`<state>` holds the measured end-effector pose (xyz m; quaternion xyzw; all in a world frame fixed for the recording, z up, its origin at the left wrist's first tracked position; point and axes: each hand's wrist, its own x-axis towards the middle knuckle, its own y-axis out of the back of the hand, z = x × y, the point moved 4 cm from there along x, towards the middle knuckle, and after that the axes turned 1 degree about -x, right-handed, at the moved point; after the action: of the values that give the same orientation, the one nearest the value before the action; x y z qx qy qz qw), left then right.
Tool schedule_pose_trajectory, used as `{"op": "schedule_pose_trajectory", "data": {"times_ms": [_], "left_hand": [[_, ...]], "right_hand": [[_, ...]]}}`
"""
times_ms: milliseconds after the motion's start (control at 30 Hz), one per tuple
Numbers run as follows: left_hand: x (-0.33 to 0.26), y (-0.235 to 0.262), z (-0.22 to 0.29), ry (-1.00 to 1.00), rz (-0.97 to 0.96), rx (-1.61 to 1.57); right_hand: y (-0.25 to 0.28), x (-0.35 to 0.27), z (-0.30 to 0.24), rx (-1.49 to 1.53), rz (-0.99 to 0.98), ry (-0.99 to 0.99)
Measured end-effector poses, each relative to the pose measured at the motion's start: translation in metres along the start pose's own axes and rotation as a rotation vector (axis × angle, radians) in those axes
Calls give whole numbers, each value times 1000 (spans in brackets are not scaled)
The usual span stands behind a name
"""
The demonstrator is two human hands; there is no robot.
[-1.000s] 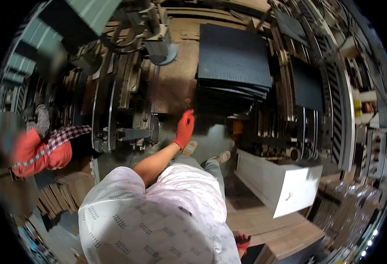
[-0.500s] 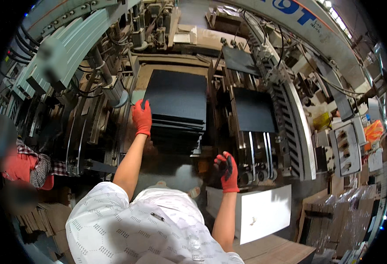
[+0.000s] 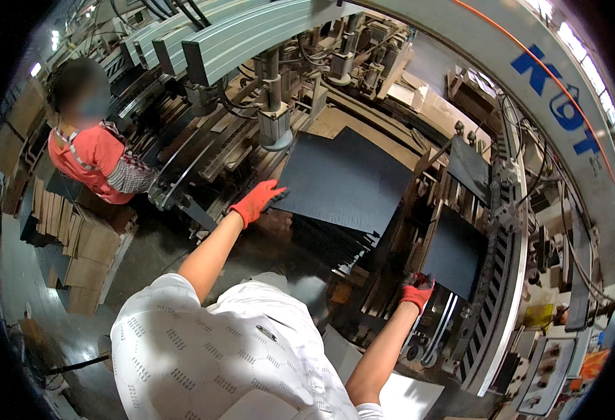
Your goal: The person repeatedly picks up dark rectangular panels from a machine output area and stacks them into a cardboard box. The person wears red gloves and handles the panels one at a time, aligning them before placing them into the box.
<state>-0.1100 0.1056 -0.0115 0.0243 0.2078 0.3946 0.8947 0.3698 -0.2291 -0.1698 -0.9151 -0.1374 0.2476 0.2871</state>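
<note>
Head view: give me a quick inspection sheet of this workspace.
Surface: machine feed bed, brown board showing past the stack.
Job's things: stack of dark grey flat sheets, lower sheets fanned out; second dark sheet to its right between rails.
Clutter: piles of brown cardboard blanks on the floor at left.
Grippers: left hand in a red glove, at the stack's left edge; right hand in a red glove, at the second sheet's lower corner; grip unclear on both.
Cables: dark hoses over the machine; orange line along the white guard.
Surroundings: person in a red top at left; control panel lower right.
</note>
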Motion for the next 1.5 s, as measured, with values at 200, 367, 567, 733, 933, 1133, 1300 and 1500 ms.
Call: {"op": "schedule_pose_trajectory", "data": {"times_ms": [200,367,567,733,933,1133,1300,1500], "left_hand": [[-21,-5,41,3,243,-579],[15,-4,6,-90,259,-495],[36,8,-17,-96,222,-48],[41,8,-14,-115,292,-30],[24,-2,83,-440,463,854],[122,-7,81,-630,322,978],[131,-5,59,-473,459,997],[30,-13,62,-278,470,835]], "right_hand": [[-7,19,-11,-811,-126,407],[-25,-3,-16,-919,-53,376],[-27,-68,6,-152,259,123],[-42,-100,5,-808,64,372],[18,-75,1,-589,223,357],[-11,-73,7,-303,400,184],[0,-83,2,-221,464,236],[-33,-129,1,-343,446,198]]}}
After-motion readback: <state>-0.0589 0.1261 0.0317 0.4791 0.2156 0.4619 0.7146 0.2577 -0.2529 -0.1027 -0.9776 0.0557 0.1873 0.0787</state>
